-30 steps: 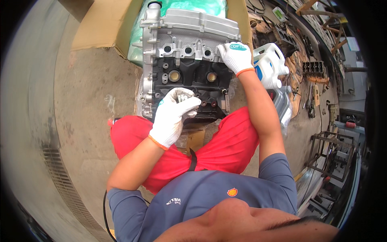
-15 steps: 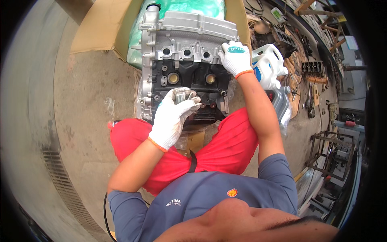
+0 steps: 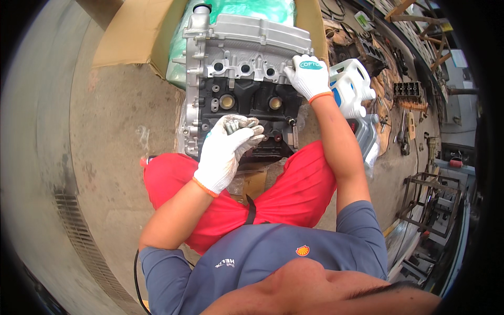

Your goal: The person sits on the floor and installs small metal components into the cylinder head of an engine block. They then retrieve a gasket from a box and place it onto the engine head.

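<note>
An engine [image 3: 252, 89] stands before my knees, with a silver cylinder head [image 3: 239, 55] above a black block. Over the block's near part, my left hand [image 3: 227, 149], in a white glove, curls around several small grey metal cylinders [image 3: 232, 126]. They look like studs or bolts, but the fingers cover most of them. My right hand [image 3: 308, 77], also gloved, is at the right end of the cylinder head. Its fingers are bent and pressed together against the head's corner; whatever they pinch there is hidden.
Behind the engine lies an open cardboard box [image 3: 128, 39] with green plastic wrapping [image 3: 257, 8]. White jugs [image 3: 349, 79] and a grey bottle [image 3: 365, 134] stand right of my forearm. Farther right are engine parts [image 3: 409, 92], tools [image 3: 404, 131] and a metal frame [image 3: 430, 202]. A floor grate [image 3: 86, 236] runs at left.
Both hands keep nearly the same places. The fingers of my right hand have turned slightly at the head's corner, and my left hand still holds the metal cylinders.
</note>
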A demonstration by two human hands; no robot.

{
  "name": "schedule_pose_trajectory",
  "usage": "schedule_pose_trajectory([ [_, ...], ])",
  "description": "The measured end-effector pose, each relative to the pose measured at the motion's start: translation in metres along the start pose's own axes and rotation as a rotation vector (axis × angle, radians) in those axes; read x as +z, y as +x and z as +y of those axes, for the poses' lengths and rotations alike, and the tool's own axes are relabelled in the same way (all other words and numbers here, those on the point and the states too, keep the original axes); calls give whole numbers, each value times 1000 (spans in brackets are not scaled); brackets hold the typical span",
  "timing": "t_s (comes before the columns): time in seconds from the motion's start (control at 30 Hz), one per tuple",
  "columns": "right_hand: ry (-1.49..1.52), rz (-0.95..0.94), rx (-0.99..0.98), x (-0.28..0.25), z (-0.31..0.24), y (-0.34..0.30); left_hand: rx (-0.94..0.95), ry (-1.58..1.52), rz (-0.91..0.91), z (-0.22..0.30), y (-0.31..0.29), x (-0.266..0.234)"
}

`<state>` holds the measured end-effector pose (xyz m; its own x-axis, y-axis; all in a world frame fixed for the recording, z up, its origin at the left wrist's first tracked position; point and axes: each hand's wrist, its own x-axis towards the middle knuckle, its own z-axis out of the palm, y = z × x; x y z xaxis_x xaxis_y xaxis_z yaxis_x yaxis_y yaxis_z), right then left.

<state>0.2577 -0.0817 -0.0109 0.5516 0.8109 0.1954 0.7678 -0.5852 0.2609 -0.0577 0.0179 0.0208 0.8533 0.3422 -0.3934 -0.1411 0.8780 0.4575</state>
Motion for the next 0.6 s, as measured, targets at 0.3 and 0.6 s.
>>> schedule_pose_trajectory([
  [0.3, -47, 196, -1, 0, -3, -1, -104, 23, 21, 3, 1, -7],
  [0.6, -13, 79, -21, -4, -5, 0, 17, 48, 123, 3, 1, -2],
])
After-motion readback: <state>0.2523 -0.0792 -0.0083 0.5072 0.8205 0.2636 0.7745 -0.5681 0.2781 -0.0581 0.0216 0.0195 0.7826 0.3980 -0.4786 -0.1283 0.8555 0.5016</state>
